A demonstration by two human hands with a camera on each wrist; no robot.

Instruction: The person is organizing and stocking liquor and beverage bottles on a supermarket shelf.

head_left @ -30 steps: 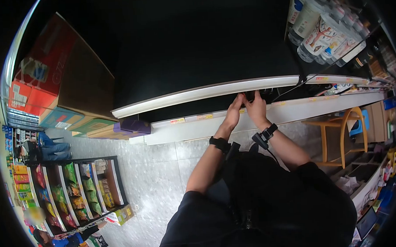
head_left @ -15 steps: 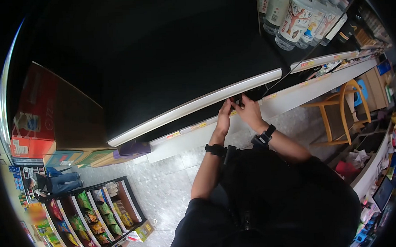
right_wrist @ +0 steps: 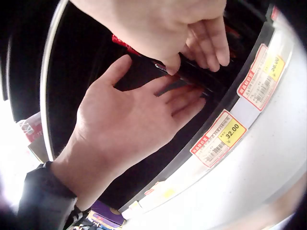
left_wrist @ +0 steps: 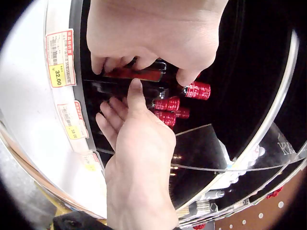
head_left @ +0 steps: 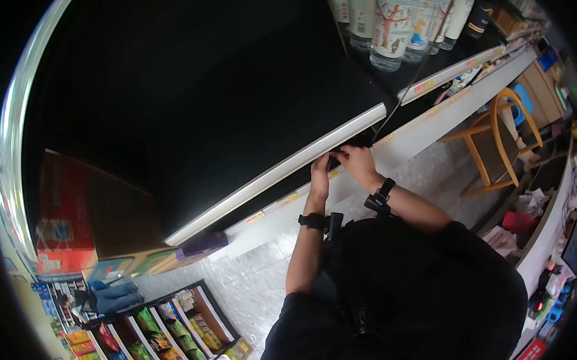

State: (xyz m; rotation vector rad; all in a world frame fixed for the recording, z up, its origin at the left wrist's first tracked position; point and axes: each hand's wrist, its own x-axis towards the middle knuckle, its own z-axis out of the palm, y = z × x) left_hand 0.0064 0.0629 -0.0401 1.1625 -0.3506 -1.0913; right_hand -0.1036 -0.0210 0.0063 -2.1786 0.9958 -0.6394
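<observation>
Dark bottles with red foil caps lie on their sides on the lower shelf. My left hand (head_left: 320, 182) reaches in from the left. In the right wrist view the left hand's (right_wrist: 129, 112) palm shows, fingers fairly straight along a dark bottle (right_wrist: 189, 79). Seen from the left wrist, the fingers lie on a bottle's red label (left_wrist: 139, 74), the thumb near a red cap (left_wrist: 197, 90). Opposite, my right hand (head_left: 360, 166) has its thumb laid on a dark bottle, its fingers loosely spread beside it. More red caps (left_wrist: 167, 104) show beyond the right hand (left_wrist: 139, 148).
A white shelf rail (head_left: 281, 170) runs just above the hands. Price tags (right_wrist: 220, 139) line the lower edge. Clear water bottles (head_left: 393, 30) stand on the upper shelf at right, a red box (head_left: 65, 222) at left. A clear divider (left_wrist: 201, 143) and a wooden chair (head_left: 499, 138) are to the right.
The head view has swung, so the shelf slopes more and the water bottles sit further left in view. Both hands stay at the lower shelf; the right fingertips are nearer the left hand.
</observation>
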